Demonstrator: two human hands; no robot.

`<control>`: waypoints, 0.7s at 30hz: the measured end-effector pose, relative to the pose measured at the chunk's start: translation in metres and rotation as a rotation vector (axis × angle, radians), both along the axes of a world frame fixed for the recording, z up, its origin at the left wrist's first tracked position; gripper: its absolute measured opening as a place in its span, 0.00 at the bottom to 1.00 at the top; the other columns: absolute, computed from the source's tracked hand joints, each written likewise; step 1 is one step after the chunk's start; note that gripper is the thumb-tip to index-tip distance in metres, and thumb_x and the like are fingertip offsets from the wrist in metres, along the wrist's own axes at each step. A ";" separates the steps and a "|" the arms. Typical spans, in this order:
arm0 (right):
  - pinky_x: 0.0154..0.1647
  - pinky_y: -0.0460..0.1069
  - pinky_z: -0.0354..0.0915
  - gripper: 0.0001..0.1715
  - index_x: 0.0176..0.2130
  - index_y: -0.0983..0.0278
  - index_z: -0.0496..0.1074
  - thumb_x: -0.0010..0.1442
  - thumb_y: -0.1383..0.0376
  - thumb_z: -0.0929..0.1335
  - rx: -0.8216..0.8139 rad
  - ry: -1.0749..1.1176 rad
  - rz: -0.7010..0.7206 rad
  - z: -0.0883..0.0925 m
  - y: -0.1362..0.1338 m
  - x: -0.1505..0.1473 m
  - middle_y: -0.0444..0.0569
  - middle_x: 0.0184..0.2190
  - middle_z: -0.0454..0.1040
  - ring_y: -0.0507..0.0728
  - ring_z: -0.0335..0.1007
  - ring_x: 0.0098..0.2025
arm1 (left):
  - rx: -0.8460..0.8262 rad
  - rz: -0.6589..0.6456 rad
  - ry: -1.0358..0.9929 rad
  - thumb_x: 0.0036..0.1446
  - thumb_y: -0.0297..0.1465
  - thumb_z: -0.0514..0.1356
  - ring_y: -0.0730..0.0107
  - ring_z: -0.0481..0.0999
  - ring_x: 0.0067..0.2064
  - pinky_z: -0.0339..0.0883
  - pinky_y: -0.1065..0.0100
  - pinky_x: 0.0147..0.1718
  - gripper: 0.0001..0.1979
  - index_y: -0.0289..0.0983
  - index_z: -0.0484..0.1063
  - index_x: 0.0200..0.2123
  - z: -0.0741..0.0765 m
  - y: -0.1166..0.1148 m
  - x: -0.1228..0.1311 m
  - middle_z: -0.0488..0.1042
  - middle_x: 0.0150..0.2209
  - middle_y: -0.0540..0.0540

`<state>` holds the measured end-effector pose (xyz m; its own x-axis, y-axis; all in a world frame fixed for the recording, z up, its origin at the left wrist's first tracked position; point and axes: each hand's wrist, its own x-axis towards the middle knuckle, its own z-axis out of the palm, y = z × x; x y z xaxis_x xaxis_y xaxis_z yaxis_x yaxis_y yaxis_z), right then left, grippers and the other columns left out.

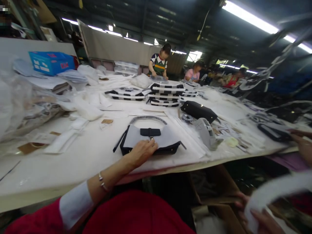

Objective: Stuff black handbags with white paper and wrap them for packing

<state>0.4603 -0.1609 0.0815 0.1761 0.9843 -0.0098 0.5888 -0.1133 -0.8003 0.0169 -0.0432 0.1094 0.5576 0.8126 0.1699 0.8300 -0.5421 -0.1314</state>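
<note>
A grey and black handbag (130,138) lies in front of me on the white-covered table, its wrapped handle arching toward the far side. My left hand (143,150) is on the bag's front edge, fingers curled and gripping near the metal clasp below the black strap tab (150,132). At the lower right, below table height, my right hand (264,221) is closed around a curved white strip (275,190), blurred by motion. The strip hides part of those fingers.
Wrapped bags (167,96) are stacked farther back, beside a black bag (198,110). A blue box (52,62) and crumpled plastic (17,104) lie left. Another person's hand (303,146) reaches in at right. Cardboard boxes (219,185) stand below the table edge. Co-workers (159,65) are behind.
</note>
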 end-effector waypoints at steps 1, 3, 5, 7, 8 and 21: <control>0.18 0.57 0.68 0.24 0.50 0.47 0.72 0.57 0.44 0.65 -0.018 0.031 0.015 0.009 0.009 -0.008 0.50 0.30 0.75 0.64 0.75 0.26 | -0.030 -0.027 0.008 0.63 0.21 0.48 0.63 0.76 0.39 0.70 0.65 0.35 0.16 0.37 0.67 0.50 0.006 0.004 -0.003 0.72 0.47 0.40; 0.20 0.56 0.69 0.28 0.51 0.55 0.72 0.53 0.47 0.69 -0.094 0.082 0.104 0.031 0.030 -0.035 0.51 0.32 0.78 0.62 0.73 0.24 | -0.096 -0.068 0.005 0.62 0.22 0.49 0.64 0.77 0.37 0.68 0.67 0.31 0.15 0.38 0.70 0.48 0.016 0.013 -0.010 0.72 0.45 0.42; 0.28 0.55 0.73 0.26 0.49 0.56 0.73 0.52 0.52 0.71 -0.083 -0.041 0.268 0.052 0.050 -0.071 0.50 0.39 0.79 0.62 0.76 0.31 | -0.161 -0.107 -0.008 0.60 0.24 0.51 0.65 0.76 0.34 0.67 0.67 0.30 0.15 0.41 0.72 0.47 0.026 0.023 -0.017 0.73 0.43 0.44; 0.42 0.55 0.73 0.23 0.50 0.57 0.74 0.55 0.55 0.70 0.016 -0.164 0.479 0.068 0.065 -0.107 0.49 0.43 0.79 0.63 0.76 0.41 | -0.212 -0.150 -0.026 0.57 0.25 0.55 0.65 0.76 0.34 0.67 0.67 0.31 0.17 0.44 0.73 0.48 0.035 0.031 -0.023 0.73 0.43 0.46; 0.47 0.56 0.71 0.24 0.52 0.57 0.73 0.56 0.55 0.70 0.050 -0.206 0.589 0.072 0.070 -0.122 0.50 0.45 0.78 0.63 0.75 0.44 | -0.232 -0.172 -0.037 0.55 0.26 0.57 0.65 0.76 0.36 0.67 0.68 0.32 0.19 0.46 0.73 0.49 0.038 0.034 -0.026 0.73 0.43 0.47; 0.42 0.54 0.65 0.15 0.50 0.59 0.74 0.63 0.63 0.68 0.772 -0.452 0.848 0.026 0.143 -0.196 0.51 0.37 0.74 0.58 0.69 0.39 | -0.400 -0.163 -0.055 0.53 0.32 0.62 0.65 0.75 0.38 0.66 0.68 0.36 0.22 0.48 0.71 0.53 0.062 0.041 -0.028 0.71 0.44 0.49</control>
<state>0.2640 -0.0174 0.1078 -0.6843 0.5098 0.5214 0.4871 0.8517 -0.1934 -0.0109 -0.0021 0.1716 0.6828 0.7227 -0.1074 0.7294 -0.6656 0.1578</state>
